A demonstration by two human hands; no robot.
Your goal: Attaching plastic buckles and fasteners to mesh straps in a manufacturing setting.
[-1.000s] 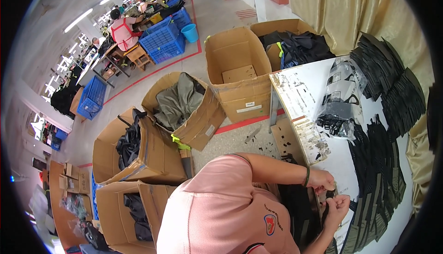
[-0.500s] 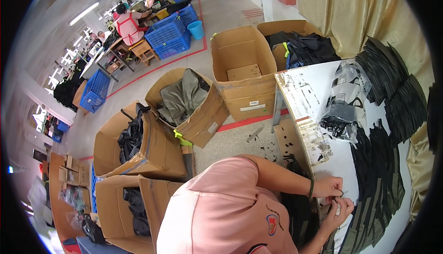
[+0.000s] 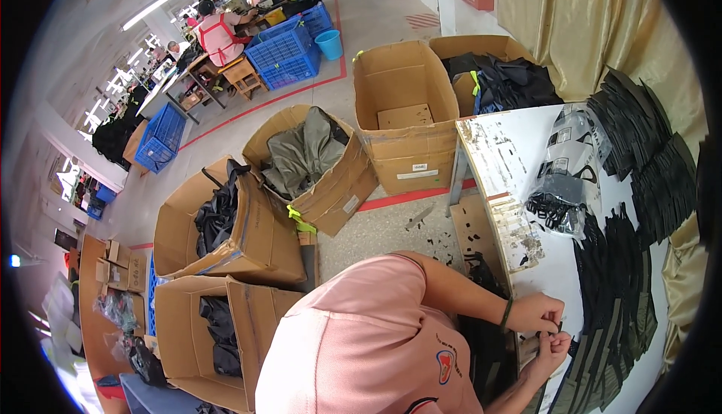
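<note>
Above the white worktable (image 3: 553, 279), my two hands meet close together at its near edge. My left hand (image 3: 535, 312), with a dark band at the wrist, is closed in a pinch, its fingertips angled down. Just below it my right hand (image 3: 553, 350) is closed too, fingers curled and thumb pressed in. A small black piece (image 3: 557, 330) shows between the fingertips of both hands; its exact kind is too small to tell. Beside my hands lie rows of black and dark green straps (image 3: 613, 301).
On the table a clear plastic bag (image 3: 560, 196) holds small black parts, near stacked black strips (image 3: 632, 124). Cardboard boxes stand around: one with dark cloth (image 3: 226, 252), one with grey-green cloth (image 3: 342, 188), a taller one (image 3: 406, 147). People sit at worktables near blue crates (image 3: 282, 57).
My hands have shifted slightly left and stay pinched together. The dark loop that showed at my left fingertips is now mostly hidden. The view has tilted a little.
</note>
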